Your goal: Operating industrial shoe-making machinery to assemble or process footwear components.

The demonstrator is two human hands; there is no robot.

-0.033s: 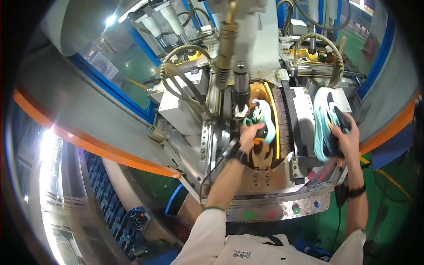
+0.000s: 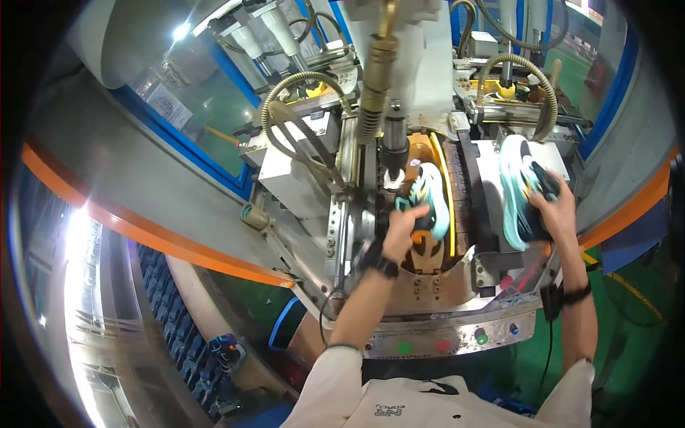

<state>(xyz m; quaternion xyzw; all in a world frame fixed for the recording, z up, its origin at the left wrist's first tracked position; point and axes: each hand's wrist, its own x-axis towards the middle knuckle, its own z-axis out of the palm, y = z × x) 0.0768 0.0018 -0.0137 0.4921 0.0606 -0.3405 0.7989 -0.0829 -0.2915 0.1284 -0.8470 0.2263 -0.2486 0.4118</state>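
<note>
My left hand (image 2: 405, 230) is closed on the near end of a mint-green and dark shoe (image 2: 437, 201) with orange at its heel. That shoe sits inside the brown cradle (image 2: 428, 262) of the machine, beside a yellow strip (image 2: 444, 175). A vertical metal rod with a white tip (image 2: 393, 177) stands just left of it. My right hand (image 2: 559, 212) grips a second, similar shoe (image 2: 511, 192) by its dark collar, fingers partly hidden behind it. This shoe is held over the white block at the machine's right side, its mint sole edge facing left; whether it touches the block I cannot tell.
A front panel with green and red buttons (image 2: 442, 345) runs below the cradle. Braided hoses (image 2: 303, 77) arch over white boxes on the left. An orange-edged guard (image 2: 153, 235) curves at the left. Another dark shoe (image 2: 225, 349) lies at lower left near a blue textured belt (image 2: 160, 292).
The shoe in my right hand has shifted slightly left and away from me. My left hand and its shoe have moved only a little within the cradle. Both hands keep their holds.
</note>
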